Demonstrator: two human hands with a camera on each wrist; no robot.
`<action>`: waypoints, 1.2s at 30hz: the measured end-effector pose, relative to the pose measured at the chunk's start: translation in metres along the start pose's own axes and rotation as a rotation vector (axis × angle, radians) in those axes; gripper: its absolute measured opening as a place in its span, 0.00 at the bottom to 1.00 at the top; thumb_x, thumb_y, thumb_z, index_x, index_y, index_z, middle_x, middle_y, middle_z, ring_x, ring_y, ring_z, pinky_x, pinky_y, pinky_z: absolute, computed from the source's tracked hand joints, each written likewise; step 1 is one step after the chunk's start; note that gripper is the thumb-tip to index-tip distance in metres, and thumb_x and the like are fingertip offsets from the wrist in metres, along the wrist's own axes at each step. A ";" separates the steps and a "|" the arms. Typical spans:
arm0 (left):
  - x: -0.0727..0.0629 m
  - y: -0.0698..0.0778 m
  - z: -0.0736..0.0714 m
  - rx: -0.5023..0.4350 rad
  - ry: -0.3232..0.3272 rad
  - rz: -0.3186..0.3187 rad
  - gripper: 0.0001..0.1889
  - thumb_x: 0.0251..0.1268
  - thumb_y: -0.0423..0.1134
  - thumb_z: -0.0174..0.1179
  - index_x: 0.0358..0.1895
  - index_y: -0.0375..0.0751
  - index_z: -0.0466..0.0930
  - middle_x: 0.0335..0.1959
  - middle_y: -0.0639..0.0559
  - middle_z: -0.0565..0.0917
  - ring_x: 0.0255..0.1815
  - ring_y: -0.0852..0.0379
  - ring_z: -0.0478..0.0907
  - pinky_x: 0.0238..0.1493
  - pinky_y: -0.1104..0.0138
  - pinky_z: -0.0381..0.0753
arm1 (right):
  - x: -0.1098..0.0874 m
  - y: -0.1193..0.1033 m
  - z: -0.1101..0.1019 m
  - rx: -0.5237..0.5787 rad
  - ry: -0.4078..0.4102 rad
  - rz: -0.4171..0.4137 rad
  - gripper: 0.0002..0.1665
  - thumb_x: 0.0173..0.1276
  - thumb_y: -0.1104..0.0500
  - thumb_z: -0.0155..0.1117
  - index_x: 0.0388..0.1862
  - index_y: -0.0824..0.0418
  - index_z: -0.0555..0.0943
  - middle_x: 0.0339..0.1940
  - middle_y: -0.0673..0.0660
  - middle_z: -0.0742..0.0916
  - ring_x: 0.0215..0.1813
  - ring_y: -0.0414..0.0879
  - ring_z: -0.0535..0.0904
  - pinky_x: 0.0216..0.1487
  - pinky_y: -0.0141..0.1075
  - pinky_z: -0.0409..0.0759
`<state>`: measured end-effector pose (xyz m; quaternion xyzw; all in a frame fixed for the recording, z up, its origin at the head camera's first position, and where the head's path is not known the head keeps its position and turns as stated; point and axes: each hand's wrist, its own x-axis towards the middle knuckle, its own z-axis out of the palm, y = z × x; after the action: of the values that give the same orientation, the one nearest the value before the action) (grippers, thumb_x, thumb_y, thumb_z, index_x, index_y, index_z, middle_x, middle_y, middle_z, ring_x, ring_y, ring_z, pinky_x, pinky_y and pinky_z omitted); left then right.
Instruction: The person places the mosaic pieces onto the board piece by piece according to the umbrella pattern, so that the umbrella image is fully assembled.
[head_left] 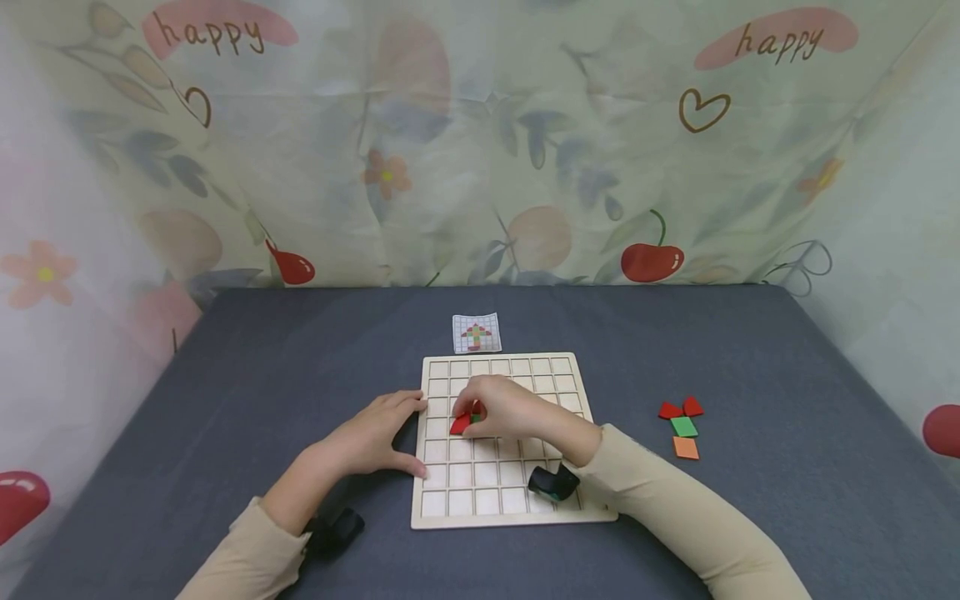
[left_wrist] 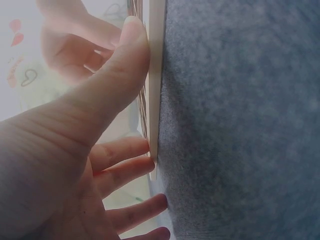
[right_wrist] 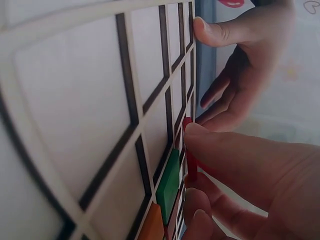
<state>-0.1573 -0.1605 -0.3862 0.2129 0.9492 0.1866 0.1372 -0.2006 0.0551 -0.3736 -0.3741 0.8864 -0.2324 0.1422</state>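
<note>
A pale wooden grid board (head_left: 517,523) lies on the table. My right hand (head_left: 504,407) is over its left-middle part, and thumb and fingers pinch a red tile (right_wrist: 190,162) at the board's surface. Close to that tile, a green tile (right_wrist: 169,187) and an orange tile (right_wrist: 152,222) sit in the grid; the hand partly covers this area in the head view. The left hand (head_left: 375,433) rests against the board's left edge, its thumb and fingers spread and touching the rim.
Two loose red tiles (head_left: 693,407), a green tile (head_left: 684,427) and an orange tile (head_left: 686,448) lie right of the board. Beyond the board's far edge is a small card (head_left: 477,333) with a coloured grid pattern. A printed curtain (head_left: 480,167) hangs behind the dark tablecloth (head_left: 315,342).
</note>
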 end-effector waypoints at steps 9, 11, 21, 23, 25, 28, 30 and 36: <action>0.000 0.000 0.000 -0.004 -0.001 -0.006 0.49 0.41 0.59 0.71 0.67 0.35 0.63 0.69 0.40 0.63 0.69 0.40 0.60 0.67 0.48 0.62 | 0.002 0.000 0.002 -0.005 -0.020 -0.015 0.11 0.56 0.61 0.70 0.39 0.60 0.85 0.36 0.53 0.84 0.39 0.44 0.76 0.42 0.29 0.72; 0.000 0.000 0.000 -0.004 0.001 -0.005 0.49 0.41 0.59 0.71 0.66 0.35 0.63 0.69 0.40 0.64 0.69 0.40 0.60 0.67 0.48 0.62 | 0.001 0.000 0.002 -0.004 -0.019 -0.014 0.11 0.56 0.62 0.70 0.39 0.60 0.85 0.36 0.53 0.84 0.39 0.44 0.75 0.42 0.29 0.72; 0.000 0.000 0.000 0.002 -0.001 0.006 0.49 0.42 0.59 0.70 0.66 0.35 0.64 0.69 0.40 0.64 0.69 0.40 0.60 0.67 0.48 0.62 | -0.003 0.002 -0.003 0.028 -0.019 0.007 0.13 0.56 0.60 0.70 0.41 0.59 0.85 0.36 0.52 0.84 0.35 0.42 0.74 0.37 0.27 0.71; 0.000 0.000 0.000 0.003 -0.001 0.007 0.49 0.42 0.59 0.70 0.66 0.35 0.63 0.69 0.40 0.63 0.70 0.40 0.60 0.67 0.48 0.62 | -0.008 0.003 -0.007 0.041 -0.007 0.006 0.13 0.56 0.60 0.70 0.42 0.59 0.85 0.37 0.53 0.84 0.34 0.42 0.74 0.36 0.27 0.71; 0.000 0.000 0.000 0.002 -0.002 0.006 0.49 0.42 0.59 0.70 0.66 0.35 0.63 0.70 0.40 0.63 0.70 0.40 0.60 0.67 0.48 0.62 | -0.014 0.006 -0.012 0.058 0.008 0.006 0.13 0.57 0.60 0.69 0.42 0.59 0.84 0.37 0.53 0.84 0.32 0.41 0.74 0.36 0.27 0.71; 0.000 0.000 0.000 0.002 -0.001 0.002 0.49 0.41 0.59 0.71 0.67 0.35 0.63 0.70 0.40 0.63 0.70 0.40 0.60 0.68 0.49 0.62 | -0.024 0.013 -0.021 0.092 0.027 0.019 0.12 0.58 0.60 0.68 0.42 0.60 0.84 0.37 0.55 0.85 0.30 0.40 0.74 0.35 0.27 0.72; 0.000 0.001 0.000 0.002 -0.001 0.001 0.50 0.41 0.59 0.71 0.67 0.35 0.63 0.70 0.40 0.63 0.70 0.40 0.60 0.68 0.49 0.62 | -0.032 0.019 -0.026 0.113 0.042 0.035 0.12 0.58 0.60 0.68 0.43 0.60 0.84 0.38 0.55 0.85 0.30 0.39 0.74 0.34 0.27 0.73; -0.001 0.001 0.000 0.003 0.004 0.007 0.49 0.41 0.59 0.71 0.67 0.35 0.63 0.69 0.40 0.64 0.70 0.40 0.60 0.68 0.49 0.62 | -0.057 0.041 -0.039 0.144 0.096 0.089 0.15 0.59 0.59 0.68 0.45 0.61 0.83 0.39 0.56 0.86 0.32 0.40 0.75 0.34 0.29 0.75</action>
<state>-0.1559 -0.1601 -0.3855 0.2160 0.9490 0.1860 0.1345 -0.2031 0.1340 -0.3571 -0.3118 0.8889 -0.3069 0.1361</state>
